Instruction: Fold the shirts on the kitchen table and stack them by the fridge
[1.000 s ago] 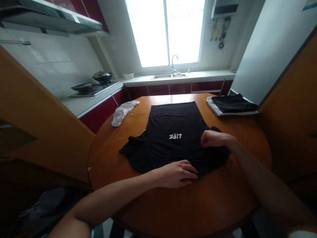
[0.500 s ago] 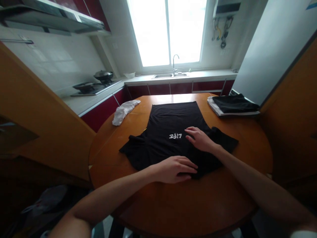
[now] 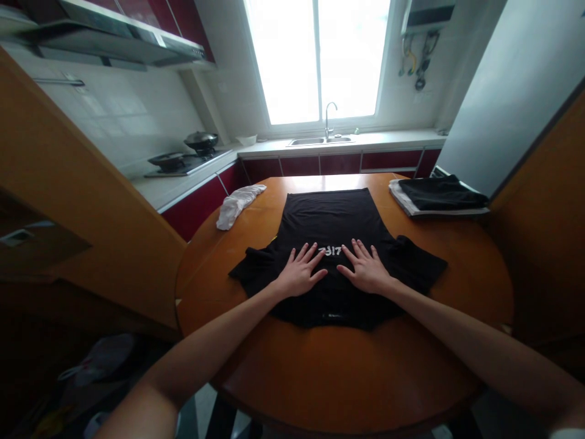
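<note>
A black T-shirt [image 3: 328, 219] lies spread on the round wooden table [image 3: 347, 378], its collar towards me and its hem at the far side. White lettering [image 3: 333, 250] marks its middle. My left hand [image 3: 299, 272] rests flat on the shirt, fingers spread, just left of the lettering. To the right of the print, my right hand [image 3: 367, 268] also lies flat with spread fingers. Both palms press on the cloth without gripping it. The sleeves stretch out to either side, the left one partly bunched.
Folded black and white clothes [image 3: 441, 194] are stacked at the table's far right. A crumpled white cloth [image 3: 238, 206] lies at the far left. Beyond stand a counter with a sink [image 3: 322, 141] and a stove with pans [image 3: 201, 141]; a fridge [image 3: 493, 91] is at right.
My left hand has moved from the shirt's collar end up to beside the lettering, its fingers spreading. My right hand has shifted slightly and spread its fingers. The view has swung slightly left.
</note>
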Motion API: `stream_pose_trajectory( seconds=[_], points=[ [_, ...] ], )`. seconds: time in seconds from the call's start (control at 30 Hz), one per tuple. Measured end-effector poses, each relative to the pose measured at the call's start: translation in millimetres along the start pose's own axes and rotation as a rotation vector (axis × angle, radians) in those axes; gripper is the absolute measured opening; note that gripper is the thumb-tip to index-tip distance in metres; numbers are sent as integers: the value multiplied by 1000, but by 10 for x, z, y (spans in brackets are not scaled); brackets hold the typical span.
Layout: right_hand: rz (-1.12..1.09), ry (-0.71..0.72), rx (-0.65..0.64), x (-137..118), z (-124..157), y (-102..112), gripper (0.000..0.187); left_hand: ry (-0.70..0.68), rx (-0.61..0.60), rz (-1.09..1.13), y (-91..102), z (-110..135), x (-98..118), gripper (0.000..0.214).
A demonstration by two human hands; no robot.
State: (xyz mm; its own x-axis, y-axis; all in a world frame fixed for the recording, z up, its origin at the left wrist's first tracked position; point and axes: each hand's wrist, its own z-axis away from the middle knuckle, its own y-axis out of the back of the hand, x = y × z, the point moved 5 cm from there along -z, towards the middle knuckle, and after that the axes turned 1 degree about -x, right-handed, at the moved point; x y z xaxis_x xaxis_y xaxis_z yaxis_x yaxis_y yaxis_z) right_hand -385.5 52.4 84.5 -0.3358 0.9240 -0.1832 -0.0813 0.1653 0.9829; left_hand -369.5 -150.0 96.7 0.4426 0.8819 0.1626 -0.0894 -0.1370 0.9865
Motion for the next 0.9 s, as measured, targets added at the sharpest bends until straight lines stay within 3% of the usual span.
stream_pose_trajectory(
  seconds=[0.1,0.3,0.5,0.7,0.9],
  points=[
    [6,-46,4,19,10,-12,84,-3,5,-14,5,36,4,66],
    [13,-37,59,77,82,-22,86,-149,41,-45,49,205,-4,60],
    [27,-42,61,85,157,-4,86,-242,-86,-24,43,274,-18,56],
    [48,-139,93,124,179,-49,89,-241,-91,44,69,286,21,60],
    [94,-133,90,122,213,-52,89,-313,-185,113,142,373,77,66]
  ],
)
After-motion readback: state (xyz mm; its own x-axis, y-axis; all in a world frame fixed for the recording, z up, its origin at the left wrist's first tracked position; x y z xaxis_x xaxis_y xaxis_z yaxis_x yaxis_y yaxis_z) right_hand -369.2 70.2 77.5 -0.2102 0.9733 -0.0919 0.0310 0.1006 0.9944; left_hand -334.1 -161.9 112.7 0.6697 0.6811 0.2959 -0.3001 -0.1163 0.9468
